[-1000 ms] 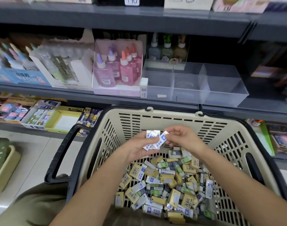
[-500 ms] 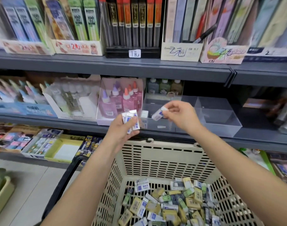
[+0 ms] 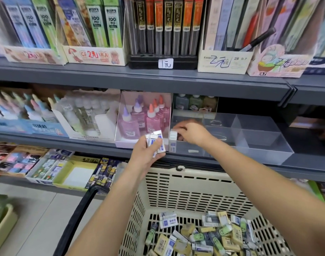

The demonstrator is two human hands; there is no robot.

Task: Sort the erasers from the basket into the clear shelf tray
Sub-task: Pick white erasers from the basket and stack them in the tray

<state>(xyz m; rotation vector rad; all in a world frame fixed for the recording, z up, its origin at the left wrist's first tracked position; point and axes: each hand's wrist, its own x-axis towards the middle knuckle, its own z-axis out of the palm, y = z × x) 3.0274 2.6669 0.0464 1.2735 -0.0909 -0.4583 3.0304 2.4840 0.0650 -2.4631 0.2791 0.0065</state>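
My left hand [image 3: 147, 154] grips a small stack of white erasers with blue labels [image 3: 155, 143] in front of the shelf edge. My right hand [image 3: 192, 134] reaches into the left compartment of the clear shelf tray [image 3: 259, 143], its curled fingers pinching a white eraser [image 3: 176, 129] at the tray's left wall. A white-and-blue eraser [image 3: 172, 144] stands upright in that front left corner, just below the fingertips. The cream basket [image 3: 195, 183] below holds a pile of mixed erasers [image 3: 204, 239], yellow, white and green.
A pink box of glue bottles [image 3: 143, 121] stands right next to the tray's left side. The shelf above [image 3: 158, 80] overhangs the tray. The tray's middle and right compartments hold nothing. The basket's black handle [image 3: 78, 218] hangs to the left.
Both hands rose from the basket to the shelf. The right hand carried one eraser over and into the tray's left compartment; the left hand still holds its stack.
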